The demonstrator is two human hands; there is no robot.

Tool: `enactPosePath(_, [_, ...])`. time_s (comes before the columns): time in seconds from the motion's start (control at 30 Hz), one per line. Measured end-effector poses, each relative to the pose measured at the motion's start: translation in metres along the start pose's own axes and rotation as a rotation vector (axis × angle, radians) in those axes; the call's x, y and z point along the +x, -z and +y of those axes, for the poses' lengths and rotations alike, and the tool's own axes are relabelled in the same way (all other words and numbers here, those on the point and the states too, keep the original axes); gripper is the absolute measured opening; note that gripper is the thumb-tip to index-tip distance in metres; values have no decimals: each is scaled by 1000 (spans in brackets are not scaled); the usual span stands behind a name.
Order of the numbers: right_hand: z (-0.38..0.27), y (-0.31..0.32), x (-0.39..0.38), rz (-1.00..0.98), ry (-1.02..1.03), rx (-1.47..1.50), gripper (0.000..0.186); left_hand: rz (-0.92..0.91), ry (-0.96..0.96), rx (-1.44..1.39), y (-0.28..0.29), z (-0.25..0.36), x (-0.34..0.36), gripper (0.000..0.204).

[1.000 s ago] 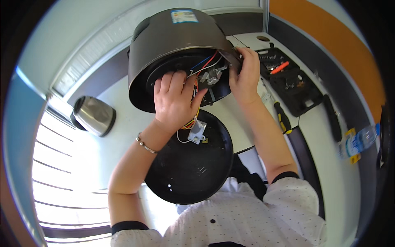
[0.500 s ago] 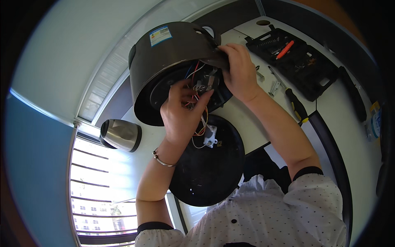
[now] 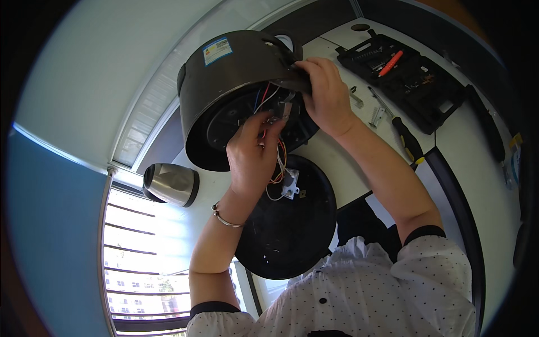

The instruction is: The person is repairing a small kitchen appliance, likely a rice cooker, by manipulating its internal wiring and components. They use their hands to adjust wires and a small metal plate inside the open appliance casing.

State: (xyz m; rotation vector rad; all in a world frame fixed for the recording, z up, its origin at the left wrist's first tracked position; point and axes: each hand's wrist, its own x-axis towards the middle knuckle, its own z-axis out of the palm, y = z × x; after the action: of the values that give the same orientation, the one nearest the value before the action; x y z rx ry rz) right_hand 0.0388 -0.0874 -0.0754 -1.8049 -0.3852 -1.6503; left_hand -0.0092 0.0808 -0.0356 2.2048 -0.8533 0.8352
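A dark grey round appliance housing with a label on its side is tipped open toward me, showing red, blue and white wires and small metal parts inside. My right hand grips its right edge. My left hand reaches into the opening, fingers curled together among the metal parts and wires; what they pinch is hidden. Below, a round black base plate carries a white-grey component, joined to the housing by a loose bundle of coloured wires.
A steel kettle stands at left beside a slatted window. On the white desk at right lie an open black tool case with a red-handled tool, loose metal pieces, a black-yellow screwdriver and a plastic bottle.
The view has turned since the earliest frame. My left hand has gone from spread fingers at the opening to curled fingers among the inner parts; my right hand keeps its hold on the edge.
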Motion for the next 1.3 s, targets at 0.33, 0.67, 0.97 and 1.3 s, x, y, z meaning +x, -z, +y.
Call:
enactPosePath(0.33, [1, -1, -1, 9, -5, 0, 55, 50, -146, 196, 0, -18, 7, 26])
enactPosePath(0.67, [0, 0, -2, 10, 2, 16, 54, 220, -423, 659, 2, -31, 4, 32])
enactPosePath(0.97, [0, 2, -1, 6, 9, 7, 52, 273, -531, 841, 10, -28, 10, 45])
enactPosePath(1.3, [1, 2, -1, -3, 0, 6, 54, 155, -414, 735, 24, -38, 31, 86])
